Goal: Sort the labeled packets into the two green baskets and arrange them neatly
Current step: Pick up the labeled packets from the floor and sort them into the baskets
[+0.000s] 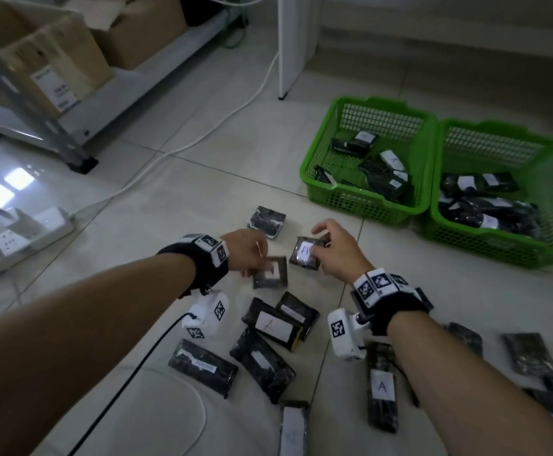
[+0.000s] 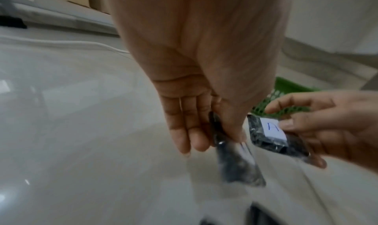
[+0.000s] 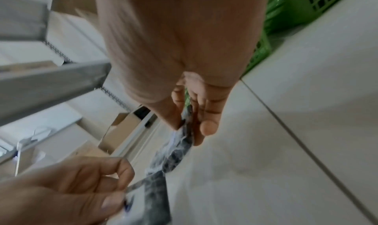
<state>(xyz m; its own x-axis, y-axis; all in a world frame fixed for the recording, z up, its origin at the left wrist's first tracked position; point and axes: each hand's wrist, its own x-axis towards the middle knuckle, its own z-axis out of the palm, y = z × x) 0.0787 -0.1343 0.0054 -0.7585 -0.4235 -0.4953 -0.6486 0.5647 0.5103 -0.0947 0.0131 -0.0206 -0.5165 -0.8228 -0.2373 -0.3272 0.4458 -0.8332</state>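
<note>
right hand (image 1: 337,250) pinches A packet (image 1: 305,254), label up so it can be read, short of left basket (image 1: 324,153) | left hand (image 1: 247,250) pinches second packet (image 1: 270,273) by edge, label unreadable | loose packets (image 1: 270,324) lie further from that basket, unsorted

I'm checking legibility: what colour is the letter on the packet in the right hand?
Blue ink on a white label, on the packet pinched by the right hand; clearest in the left wrist view.
</note>
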